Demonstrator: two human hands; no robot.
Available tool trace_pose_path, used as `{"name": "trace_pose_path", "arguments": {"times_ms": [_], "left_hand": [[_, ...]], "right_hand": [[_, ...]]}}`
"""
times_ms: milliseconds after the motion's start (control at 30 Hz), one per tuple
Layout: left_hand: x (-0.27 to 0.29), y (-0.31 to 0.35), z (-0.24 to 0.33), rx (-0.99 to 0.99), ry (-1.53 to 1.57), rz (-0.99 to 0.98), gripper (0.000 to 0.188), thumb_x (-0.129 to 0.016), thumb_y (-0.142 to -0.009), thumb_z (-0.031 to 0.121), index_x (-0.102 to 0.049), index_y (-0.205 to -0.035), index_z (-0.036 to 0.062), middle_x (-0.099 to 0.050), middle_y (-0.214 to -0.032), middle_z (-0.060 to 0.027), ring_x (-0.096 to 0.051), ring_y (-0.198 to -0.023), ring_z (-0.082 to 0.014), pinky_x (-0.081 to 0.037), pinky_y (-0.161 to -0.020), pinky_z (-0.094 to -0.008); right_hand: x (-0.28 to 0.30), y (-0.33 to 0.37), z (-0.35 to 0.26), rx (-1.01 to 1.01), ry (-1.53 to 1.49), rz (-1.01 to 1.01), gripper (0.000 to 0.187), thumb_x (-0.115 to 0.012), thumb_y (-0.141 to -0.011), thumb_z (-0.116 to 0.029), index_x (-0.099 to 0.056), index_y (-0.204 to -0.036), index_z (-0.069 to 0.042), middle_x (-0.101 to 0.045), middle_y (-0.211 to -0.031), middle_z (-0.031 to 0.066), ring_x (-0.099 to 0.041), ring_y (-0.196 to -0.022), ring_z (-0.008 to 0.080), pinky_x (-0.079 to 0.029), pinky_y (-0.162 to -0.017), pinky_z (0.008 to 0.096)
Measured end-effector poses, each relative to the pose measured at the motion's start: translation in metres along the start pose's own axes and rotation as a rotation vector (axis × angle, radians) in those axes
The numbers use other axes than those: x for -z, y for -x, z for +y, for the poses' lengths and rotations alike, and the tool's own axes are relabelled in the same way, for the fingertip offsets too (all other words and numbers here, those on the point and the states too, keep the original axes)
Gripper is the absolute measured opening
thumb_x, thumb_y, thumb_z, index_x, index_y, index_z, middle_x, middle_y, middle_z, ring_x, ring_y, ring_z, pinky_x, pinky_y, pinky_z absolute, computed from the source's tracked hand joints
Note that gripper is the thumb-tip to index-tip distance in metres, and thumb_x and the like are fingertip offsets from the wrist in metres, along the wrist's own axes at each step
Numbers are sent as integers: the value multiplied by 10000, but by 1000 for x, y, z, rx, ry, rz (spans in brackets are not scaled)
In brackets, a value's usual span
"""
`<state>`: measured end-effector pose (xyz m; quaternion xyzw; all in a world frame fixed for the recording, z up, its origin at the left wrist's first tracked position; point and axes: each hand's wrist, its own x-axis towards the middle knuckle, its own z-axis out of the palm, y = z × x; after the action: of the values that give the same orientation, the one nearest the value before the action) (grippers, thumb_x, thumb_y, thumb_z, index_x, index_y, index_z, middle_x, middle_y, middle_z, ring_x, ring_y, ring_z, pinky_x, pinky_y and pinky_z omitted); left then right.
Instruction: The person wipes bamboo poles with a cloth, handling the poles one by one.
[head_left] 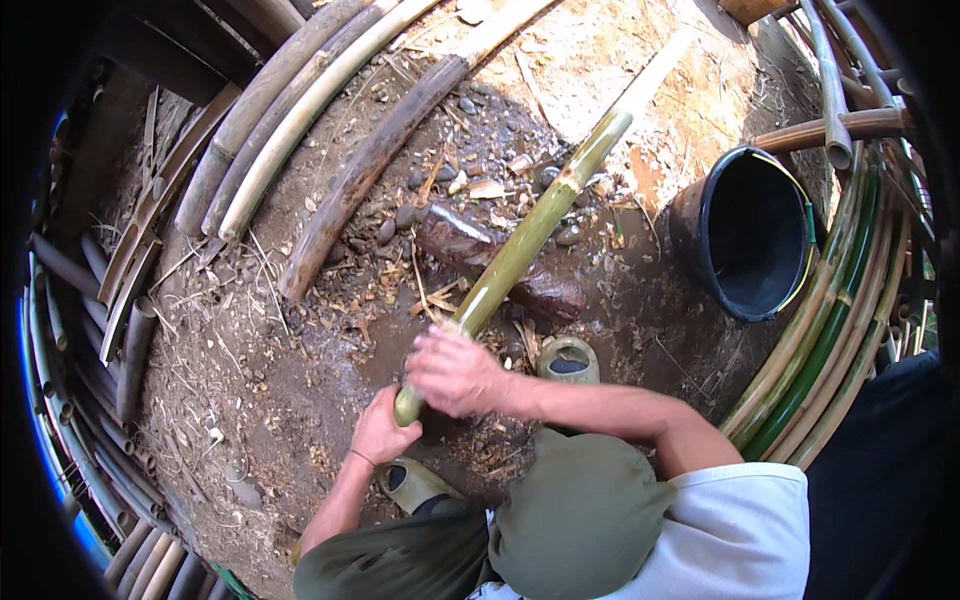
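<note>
A wet green bamboo pole [550, 205] slants from my hands toward the far right, its far end washed out in sunlight. Its near end pokes out of my left hand [382, 432], which is wrapped around it. Just ahead, my right hand [458, 372] curls over the top of the pole, slightly blurred. Something pale and fibrous shows at the edge of its fingers; I cannot make out what it is. Beneath the pole a short dark wet log [545, 292] lies crosswise on the muddy ground.
A black bucket [712, 235] stands tipped toward me at the right. Beside it lean several bamboo poles [815, 340]. More poles [300, 110] and a dark weathered pole [365, 185] lie at the far left. My shoes [568, 362] flank the pole's near end.
</note>
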<state>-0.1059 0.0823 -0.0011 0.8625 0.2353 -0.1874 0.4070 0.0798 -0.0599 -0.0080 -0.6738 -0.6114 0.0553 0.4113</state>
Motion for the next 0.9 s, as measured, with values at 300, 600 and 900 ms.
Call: {"name": "trace_pose_path", "arguments": {"times_ms": [300, 600, 900], "left_hand": [[-5, 8, 19, 211, -135, 46, 482, -762, -725, 303, -596, -1121, 85, -703, -863, -225, -683, -790, -431, -555, -730, -515], [13, -8, -23, 158, 364, -272, 452, -789, -643, 221, -688, -1017, -12, -718, -828, -159, -698, -759, -251, -548, -754, -386], [28, -8, 18, 8, -8, -80, 537, -829, -686, 244, -624, -1140, 46, -665, -935, -62, -663, -790, -176, -549, -683, -342]], "right_hand": [[155, -31, 214, -279, 645, 233, 80, -634, -848, -122, -661, -781, -87, -677, -805, 88, -627, -757, 247, -507, -839, 425], [-18, -15, -20, 51, 8, 38, 135, -628, -790, -168, -690, -855, -68, -704, -878, 111, -695, -931, 290, -505, -993, 494], [170, -26, 220, -419, 686, 221, 116, -611, -870, -141, -669, -784, -88, -670, -877, 143, -606, -868, 261, -452, -875, 449]]}}
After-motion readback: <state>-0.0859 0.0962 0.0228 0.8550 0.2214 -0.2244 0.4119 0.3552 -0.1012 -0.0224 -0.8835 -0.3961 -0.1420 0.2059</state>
